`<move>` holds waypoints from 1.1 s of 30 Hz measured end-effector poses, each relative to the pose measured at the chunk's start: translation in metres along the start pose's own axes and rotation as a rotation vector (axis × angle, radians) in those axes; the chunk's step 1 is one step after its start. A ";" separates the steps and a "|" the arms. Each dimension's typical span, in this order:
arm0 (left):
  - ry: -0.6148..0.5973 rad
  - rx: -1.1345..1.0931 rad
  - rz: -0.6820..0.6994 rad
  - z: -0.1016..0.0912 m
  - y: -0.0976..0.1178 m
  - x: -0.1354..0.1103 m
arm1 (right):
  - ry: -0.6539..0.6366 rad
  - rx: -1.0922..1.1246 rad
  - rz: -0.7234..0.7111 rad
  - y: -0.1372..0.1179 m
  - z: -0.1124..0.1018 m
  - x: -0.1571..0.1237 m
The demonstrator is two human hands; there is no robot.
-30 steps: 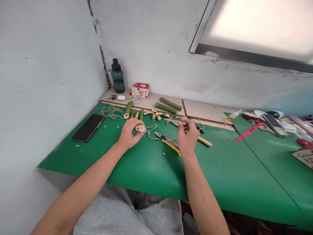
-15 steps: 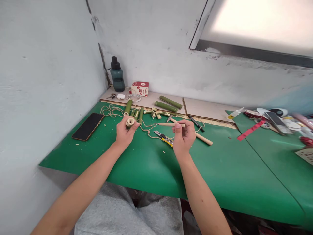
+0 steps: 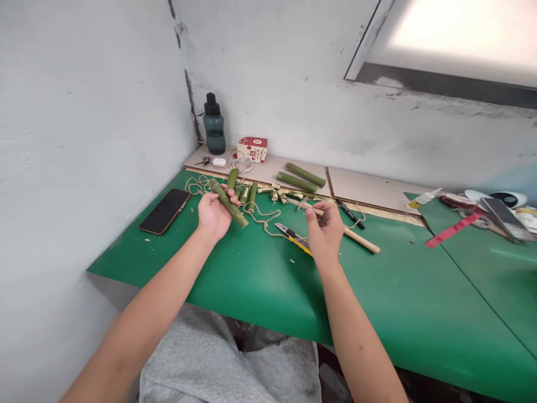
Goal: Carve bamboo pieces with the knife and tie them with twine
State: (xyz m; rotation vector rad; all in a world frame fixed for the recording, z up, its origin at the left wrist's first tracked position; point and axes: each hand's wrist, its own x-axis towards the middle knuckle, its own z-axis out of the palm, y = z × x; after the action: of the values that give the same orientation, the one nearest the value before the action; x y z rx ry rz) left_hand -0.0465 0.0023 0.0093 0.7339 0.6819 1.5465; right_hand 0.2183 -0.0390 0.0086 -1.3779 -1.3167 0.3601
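My left hand is closed round a green bamboo piece, holding it tilted just above the green mat. My right hand grips a thin wooden stick that points left toward the bamboo. A yellow utility knife lies on the mat just left of my right hand. Tan twine winds between both hands. A wooden dowel lies right of my right hand.
Several short bamboo pieces and two longer ones lie at the back. A black phone lies on the left. A dark bottle, a red-white box and a black pen stand behind. Clutter fills the right.
My left hand has turned the bamboo piece from end-on to sideways and lifted it a little. My right hand keeps the thin stick, pulled slightly nearer. The camera view shifted left.
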 end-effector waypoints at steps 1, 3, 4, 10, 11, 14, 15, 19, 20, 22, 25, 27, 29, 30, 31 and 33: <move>-0.002 0.003 -0.026 0.000 0.000 0.000 | -0.020 -0.050 0.018 0.003 -0.001 0.002; 0.004 -0.004 -0.074 0.000 -0.001 0.000 | -0.069 -0.157 0.045 0.008 -0.003 0.006; 0.011 -0.021 -0.103 0.001 -0.002 0.000 | -0.097 -0.210 0.056 0.010 -0.004 0.008; 0.041 -0.136 -0.219 0.005 -0.003 0.000 | -0.223 -0.382 0.084 0.017 -0.006 0.011; 0.041 -0.142 -0.222 0.005 -0.003 0.000 | -0.238 -0.387 0.086 0.018 -0.006 0.011; 0.040 -0.157 -0.234 0.003 -0.002 0.001 | -0.290 -0.408 0.092 0.025 -0.005 0.012; 0.038 -0.157 -0.236 0.002 -0.002 0.001 | -0.306 -0.416 0.092 0.027 -0.004 0.012; 0.024 -0.135 -0.233 -0.001 -0.002 0.001 | -0.362 -0.441 0.060 0.029 -0.001 0.012; 0.020 -0.123 -0.225 0.000 -0.003 0.001 | -0.376 -0.444 0.047 0.028 0.000 0.011; 0.012 -0.093 -0.194 0.001 -0.004 0.000 | -0.411 -0.443 0.025 0.024 0.001 0.010; -0.014 -0.022 -0.112 0.006 -0.006 -0.002 | -0.489 -0.432 0.002 0.015 0.002 0.006; -0.040 0.044 -0.055 0.009 -0.007 -0.004 | -0.542 -0.420 -0.011 0.009 0.002 0.002; -0.062 0.125 -0.003 0.011 -0.009 -0.006 | -0.599 -0.409 -0.016 0.004 0.001 0.000; -0.070 0.170 0.022 0.012 -0.010 -0.006 | -0.628 -0.406 -0.014 0.002 0.000 -0.001; -0.079 0.219 0.045 0.012 -0.012 -0.007 | -0.659 -0.405 -0.013 0.000 -0.001 -0.002; -0.097 0.322 0.077 0.012 -0.017 -0.007 | -0.716 -0.412 -0.016 -0.003 -0.003 -0.003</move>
State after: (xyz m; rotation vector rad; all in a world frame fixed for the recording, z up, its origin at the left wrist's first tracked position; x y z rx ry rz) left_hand -0.0258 -0.0024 0.0033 1.0799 0.8491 1.4755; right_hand 0.2181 -0.0437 0.0106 -1.6496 -2.0741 0.6339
